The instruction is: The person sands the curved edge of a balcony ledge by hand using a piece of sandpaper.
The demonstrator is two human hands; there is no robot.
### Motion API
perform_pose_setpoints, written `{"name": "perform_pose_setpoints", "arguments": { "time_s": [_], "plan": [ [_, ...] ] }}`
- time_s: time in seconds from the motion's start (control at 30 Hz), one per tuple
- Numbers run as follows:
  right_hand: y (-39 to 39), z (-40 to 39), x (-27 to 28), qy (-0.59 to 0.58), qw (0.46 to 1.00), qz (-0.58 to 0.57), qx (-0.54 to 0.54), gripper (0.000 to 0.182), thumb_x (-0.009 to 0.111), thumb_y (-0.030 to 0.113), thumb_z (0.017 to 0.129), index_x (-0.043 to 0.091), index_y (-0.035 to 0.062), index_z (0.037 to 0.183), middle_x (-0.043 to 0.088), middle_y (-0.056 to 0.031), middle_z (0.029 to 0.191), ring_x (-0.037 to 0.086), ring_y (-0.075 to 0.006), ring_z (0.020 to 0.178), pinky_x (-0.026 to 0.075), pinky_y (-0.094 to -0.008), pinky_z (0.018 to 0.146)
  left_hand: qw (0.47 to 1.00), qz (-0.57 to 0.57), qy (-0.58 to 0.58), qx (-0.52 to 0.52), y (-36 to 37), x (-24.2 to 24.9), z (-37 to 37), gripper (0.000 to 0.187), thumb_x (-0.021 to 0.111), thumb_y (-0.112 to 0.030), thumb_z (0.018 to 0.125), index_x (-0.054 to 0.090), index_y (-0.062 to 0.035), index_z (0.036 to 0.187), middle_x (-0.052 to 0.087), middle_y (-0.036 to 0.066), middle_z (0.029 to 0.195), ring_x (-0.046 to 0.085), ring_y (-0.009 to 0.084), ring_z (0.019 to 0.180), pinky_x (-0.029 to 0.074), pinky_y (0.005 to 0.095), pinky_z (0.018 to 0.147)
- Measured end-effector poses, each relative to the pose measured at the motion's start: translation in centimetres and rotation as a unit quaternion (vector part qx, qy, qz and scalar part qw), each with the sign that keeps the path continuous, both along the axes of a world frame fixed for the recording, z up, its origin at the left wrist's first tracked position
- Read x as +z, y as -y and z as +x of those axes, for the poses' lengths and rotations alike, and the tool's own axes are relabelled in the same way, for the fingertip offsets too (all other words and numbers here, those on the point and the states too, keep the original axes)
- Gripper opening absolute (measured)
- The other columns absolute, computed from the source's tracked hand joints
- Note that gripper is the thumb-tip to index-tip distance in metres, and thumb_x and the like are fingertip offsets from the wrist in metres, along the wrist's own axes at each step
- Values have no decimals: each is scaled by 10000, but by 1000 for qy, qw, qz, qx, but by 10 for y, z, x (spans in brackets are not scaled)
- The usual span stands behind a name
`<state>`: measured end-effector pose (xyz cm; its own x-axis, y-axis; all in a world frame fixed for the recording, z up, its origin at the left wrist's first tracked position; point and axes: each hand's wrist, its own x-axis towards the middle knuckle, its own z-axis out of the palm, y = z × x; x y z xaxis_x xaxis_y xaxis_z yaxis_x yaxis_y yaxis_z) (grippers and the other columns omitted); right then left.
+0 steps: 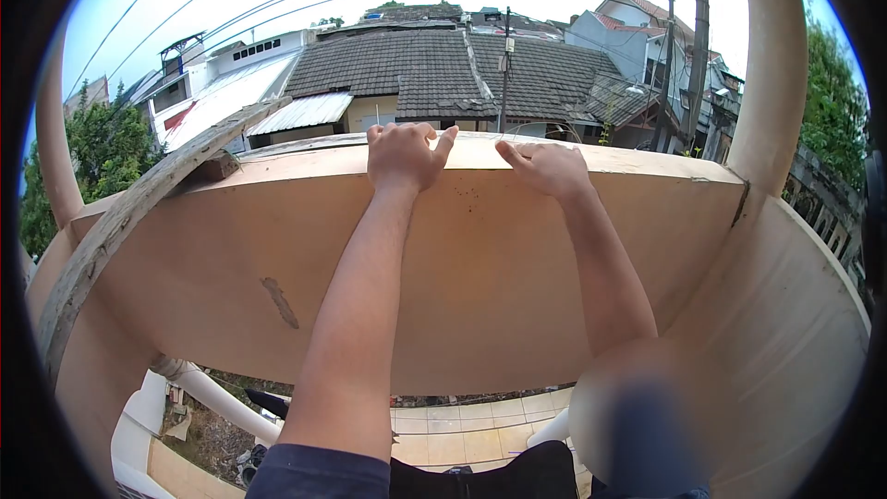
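A peach-painted parapet wall (480,249) stands right in front of me, with a flat top ledge (647,163). My left hand (407,155) is closed over this ledge, knuckles up and thumb pointing right. A thin pale stick (377,115) rises just behind its knuckles. To the right, my right hand (547,167) also grips the ledge, its thumb stretched toward the left hand and its other fingers mostly hidden beyond the edge. Both arms reach forward, and a gap separates the hands.
A weathered wooden plank (139,208) leans across the wall's left end, by a brick piece (220,166). Round columns (771,65) rise at both sides. Below lie a tiled floor (462,425) and a white pipe (222,399). Tiled roofs (370,60) and wires stretch beyond.
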<state>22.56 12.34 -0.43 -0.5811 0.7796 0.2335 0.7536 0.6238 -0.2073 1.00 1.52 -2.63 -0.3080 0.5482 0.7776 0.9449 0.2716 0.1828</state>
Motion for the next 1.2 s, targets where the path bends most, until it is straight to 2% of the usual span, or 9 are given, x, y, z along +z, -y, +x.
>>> {"name": "perform_pose_setpoints", "arguments": {
  "time_s": [0.1, 0.17, 0.37, 0.5, 0.63, 0.8, 0.9, 1.03, 1.2],
  "plan": [
    [3, -17, -39, -57, 971, 225, 65, 1012, 302, 971, 885, 701, 203, 1409, 742, -98, 1336, 606, -284, 1376, 283, -543, 1266, 1000, 14, 0, -3, 2, 1, 3, 593, 534, -659, 1013, 831, -147, 982, 779, 35, 845, 723, 218, 908, 417, 393, 1035],
    [12, -19, -43, -97, 957, 247, 114, 1000, 347, 958, 887, 736, 167, 1359, 772, -87, 1265, 631, -291, 1334, 357, -505, 1223, 1000, 6, 10, -13, 1, 1, 1, 590, 537, -656, 1013, 831, -146, 970, 773, 33, 824, 722, 222, 889, 416, 392, 1035],
    [29, -17, -4, -23, 997, 71, 38, 1023, 382, 952, 885, 757, 101, 1309, 767, -142, 1239, 679, -320, 1234, 422, -472, 1161, 1000, 21, -1, -1, -1, -1, 0, 592, 547, -652, 1008, 830, -137, 933, 761, 37, 778, 729, 238, 844, 431, 397, 1018],
    [28, -48, -27, 14, 972, 229, 54, 1124, 327, 993, 858, 709, 77, 1386, 613, -248, 1453, 574, -347, 1407, 355, -471, 1236, 999, -22, 36, -3, 5, 5, 5, 591, 532, -651, 1012, 836, -144, 998, 793, 52, 856, 731, 209, 898, 420, 373, 1019],
    [2, -37, -13, -21, 996, 41, 75, 1168, 340, 1009, 836, 582, 100, 1530, 511, -194, 1586, 481, -311, 1494, 410, -473, 1203, 998, 25, 55, -30, -2, -3, -1, 588, 567, -652, 997, 829, -131, 922, 757, 49, 771, 731, 248, 814, 444, 403, 1005],
    [-8, -39, -20, 34, 988, 117, 91, 1223, 288, 1009, 845, 538, 40, 1547, 508, -186, 1610, 440, -318, 1529, 383, -437, 1226, 998, 61, -6, -19, -2, -5, -3, 586, 568, -646, 1002, 827, -136, 874, 744, 35, 752, 708, 244, 812, 409, 416, 1061],
    [-38, -40, -6, 5, 993, -50, 106, 1195, 186, 968, 902, 487, 32, 1582, 463, -182, 1649, 413, -334, 1545, 342, -449, 1253, 998, 65, -21, -8, -3, -7, -4, 582, 564, -639, 1008, 825, -141, 858, 726, 22, 727, 696, 239, 825, 390, 426, 1080],
    [12, -55, 8, 95, 995, 15, -14, 1239, 152, 998, 863, 480, 51, 1592, 455, -216, 1644, 403, -366, 1547, 340, -479, 1253, 996, 88, -26, -21, -9, -10, -7, 572, 537, -600, 1031, 816, -136, 845, 726, 36, 738, 695, 246, 840, 391, 444, 1063],
    [-19, -54, -18, -6, 990, 20, 141, 1234, 140, 1020, 839, 512, 111, 1586, 472, -240, 1624, 367, -366, 1567, 322, -472, 1259, 998, 58, -13, -22, -1, -3, -5, 565, 475, -532, 1076, 799, -126, 854, 753, 71, 816, 698, 273, 874, 427, 433, 1030]
  ]
}}
